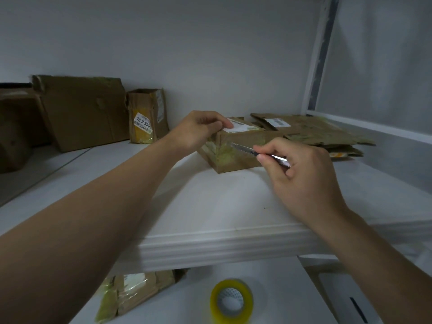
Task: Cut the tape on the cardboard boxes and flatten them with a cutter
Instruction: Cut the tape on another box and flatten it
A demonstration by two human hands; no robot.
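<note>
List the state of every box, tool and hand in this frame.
small box: taped shut, not flattened.
cutter: blade out, tip at the box's taped side.
left hand: grips the small box's top.
right hand: grips the cutter.
cardboard stack: flattened, behind the small box.
large box: standing against the wall.
labelled box: standing upright, unflattened.
tape roll: lying flat below the shelf.

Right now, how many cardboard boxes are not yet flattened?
5: the held box under the left hand; small labelled box and large box by the back wall; dim box far left; lower box below the shelf edge. The flattened pile at right may hide more.
</note>
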